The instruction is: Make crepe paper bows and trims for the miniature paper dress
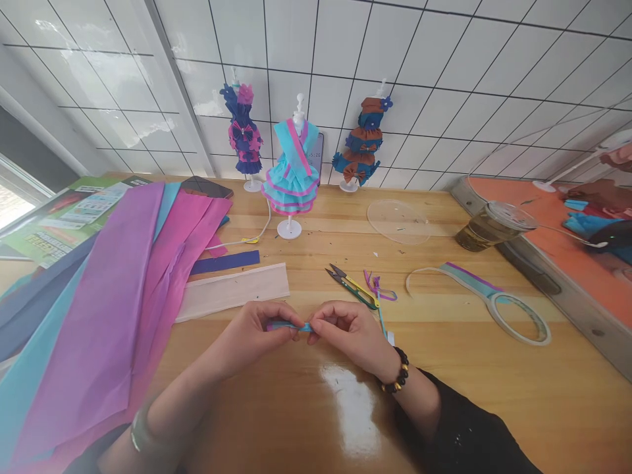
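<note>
Between my two hands, low over the table's middle, is a narrow folded strip in blue with purple at its left end. My left hand pinches it from the left with thumb and fingers. Close beside, my right hand pinches its right end, the fingertips of both hands almost touching. Just beyond my right hand lie thread snips with yellow and green handles. Thin purple and blue scraps rest against the snips. Part of the strip is hidden by my fingers.
Colourful sheets spread along the left, near a white strip and a dark blue strip. Miniature dress forms stand at the back, one in a turquoise dress. To the right are a tape roll and a lidded drink cup.
</note>
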`<state>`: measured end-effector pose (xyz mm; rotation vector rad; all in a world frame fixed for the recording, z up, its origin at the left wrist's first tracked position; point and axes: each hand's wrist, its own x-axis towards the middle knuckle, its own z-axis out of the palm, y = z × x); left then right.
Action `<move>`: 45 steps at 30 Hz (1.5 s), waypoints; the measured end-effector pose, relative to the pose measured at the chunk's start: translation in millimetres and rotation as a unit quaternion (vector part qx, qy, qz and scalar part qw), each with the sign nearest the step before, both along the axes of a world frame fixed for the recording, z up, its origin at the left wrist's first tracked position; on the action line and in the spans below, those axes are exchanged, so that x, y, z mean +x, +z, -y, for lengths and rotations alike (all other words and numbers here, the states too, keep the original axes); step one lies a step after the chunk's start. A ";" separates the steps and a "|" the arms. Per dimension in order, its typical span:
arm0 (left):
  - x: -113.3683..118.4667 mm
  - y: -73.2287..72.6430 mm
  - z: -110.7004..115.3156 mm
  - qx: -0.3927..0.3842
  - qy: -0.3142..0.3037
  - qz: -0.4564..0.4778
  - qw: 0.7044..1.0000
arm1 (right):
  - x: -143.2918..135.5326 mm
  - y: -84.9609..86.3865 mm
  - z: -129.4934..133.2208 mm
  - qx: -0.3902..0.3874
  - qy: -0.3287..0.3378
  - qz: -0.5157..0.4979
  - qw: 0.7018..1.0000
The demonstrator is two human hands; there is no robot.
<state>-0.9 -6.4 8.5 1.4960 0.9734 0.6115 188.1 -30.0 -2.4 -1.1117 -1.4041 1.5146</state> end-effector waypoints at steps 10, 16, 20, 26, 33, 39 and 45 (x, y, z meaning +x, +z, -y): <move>0.1 -4.2 0.3 0.025 0.007 0.017 1.000 | -3.3 -5.0 -1.5 -0.007 -0.012 -0.051 0.999; -1.5 -4.0 0.7 0.070 -0.015 0.018 0.997 | -3.6 -7.6 -2.3 0.022 -0.037 -0.031 0.999; -0.7 -0.6 2.2 0.081 -0.028 0.023 0.996 | -3.3 -8.5 -2.3 0.067 -0.053 0.013 0.996; -0.7 -2.3 3.3 0.070 -0.005 0.001 0.998 | -3.2 -4.1 0.5 0.160 -0.059 0.101 0.980; 1.9 -9.7 4.5 0.042 0.020 0.028 0.999 | -2.6 -5.8 0.8 0.205 -0.055 0.130 0.968; 3.6 -7.5 7.2 0.108 0.031 -0.041 0.993 | -3.3 -7.0 -0.2 0.204 -0.054 0.135 0.968; 2.8 -7.3 6.5 0.181 0.038 -0.089 0.979 | -2.0 -7.5 0.2 0.203 -0.059 0.145 0.967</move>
